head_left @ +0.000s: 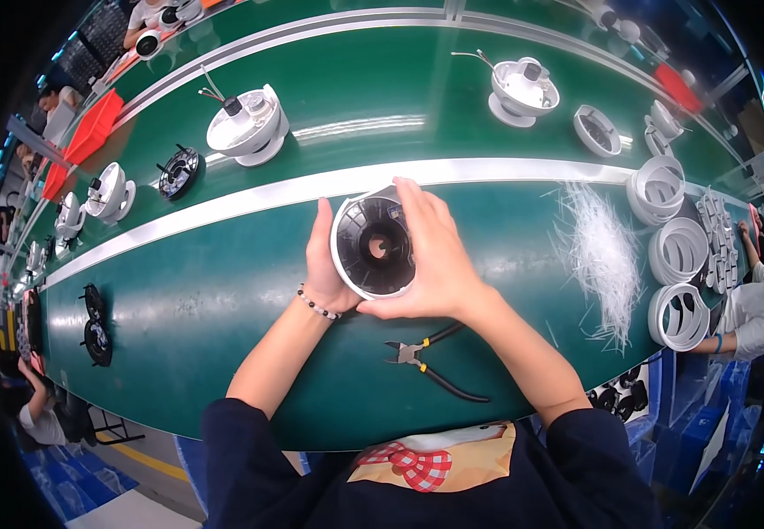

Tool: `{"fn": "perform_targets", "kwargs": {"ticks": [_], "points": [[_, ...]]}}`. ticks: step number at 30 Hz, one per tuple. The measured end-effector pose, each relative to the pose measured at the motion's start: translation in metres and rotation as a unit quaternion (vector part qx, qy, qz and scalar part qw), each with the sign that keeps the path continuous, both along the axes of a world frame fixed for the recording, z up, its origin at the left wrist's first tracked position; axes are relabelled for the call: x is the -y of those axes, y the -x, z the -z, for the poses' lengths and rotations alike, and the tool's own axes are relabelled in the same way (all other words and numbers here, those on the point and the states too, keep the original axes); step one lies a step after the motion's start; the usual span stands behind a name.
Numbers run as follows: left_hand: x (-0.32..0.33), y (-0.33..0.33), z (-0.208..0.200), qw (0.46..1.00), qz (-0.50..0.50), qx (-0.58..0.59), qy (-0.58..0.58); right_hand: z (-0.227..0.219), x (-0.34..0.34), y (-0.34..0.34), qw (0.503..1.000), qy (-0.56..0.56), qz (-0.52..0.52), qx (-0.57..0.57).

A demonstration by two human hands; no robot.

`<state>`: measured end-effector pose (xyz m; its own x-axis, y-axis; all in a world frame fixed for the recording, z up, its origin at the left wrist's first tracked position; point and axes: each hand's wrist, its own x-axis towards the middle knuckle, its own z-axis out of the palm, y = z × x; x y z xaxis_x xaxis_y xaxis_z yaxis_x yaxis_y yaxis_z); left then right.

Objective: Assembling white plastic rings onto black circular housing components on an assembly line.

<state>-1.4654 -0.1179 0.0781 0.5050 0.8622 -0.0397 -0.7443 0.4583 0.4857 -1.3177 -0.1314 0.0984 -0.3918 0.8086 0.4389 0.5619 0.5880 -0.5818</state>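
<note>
Between my two hands is a round camera housing part, a white ring with a glossy black funnel-shaped insert (356, 234) and a hole at its middle. My left hand (323, 264) cups its left side, thumb up along the rim. Wrapped over the right side is my right hand (439, 251), its fingers at the top and thumb at the lower edge. Skin shows through the central hole. Below the hands, apart from them, a pair of diagonal cutters (413, 354) with black and yellow handles lies with its jaws spread on the green bench (188, 273).
White cut plastic strips (602, 264) are heaped on the right, beside stacked white rings (677, 251). Two black ring parts (96, 326) lie at left. Beyond a pale rail (250, 204), white domed housings with wires (254, 132) stand on a green belt. Other people sit at both sides.
</note>
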Motion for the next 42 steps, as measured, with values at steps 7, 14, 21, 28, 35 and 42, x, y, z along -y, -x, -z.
{"fn": "perform_targets", "kwargs": {"ticks": [7, 14, 21, 28, 35, 42], "points": [[-0.005, 0.011, 0.000, 0.999, -0.013, 0.019, -0.029, 0.011, -0.001, 0.025, 0.994, -0.069, 0.084, -0.020], [-0.103, -0.017, 0.006, 0.997, -0.075, 0.014, 0.005, 0.002, 0.015, 0.015, 0.993, -0.056, 0.080, 0.073], [-0.219, -0.004, 0.056, 0.961, -0.231, -0.153, -0.004, 0.004, 0.106, 0.016, 0.921, 0.124, -0.091, 0.359], [-0.112, 0.048, -0.019, 0.647, -0.360, -0.514, -0.432, 0.020, 0.083, -0.023, 0.966, 0.015, -0.111, 0.231], [-0.160, 0.231, -0.034, 0.328, -0.399, -0.684, -0.516, -0.070, -0.047, 0.003, 0.968, -0.226, -0.033, 0.105], [-0.212, 0.227, -0.021, 0.417, -0.196, -0.718, -0.522, -0.141, -0.208, 0.090, 0.926, -0.270, -0.088, 0.247]]}}
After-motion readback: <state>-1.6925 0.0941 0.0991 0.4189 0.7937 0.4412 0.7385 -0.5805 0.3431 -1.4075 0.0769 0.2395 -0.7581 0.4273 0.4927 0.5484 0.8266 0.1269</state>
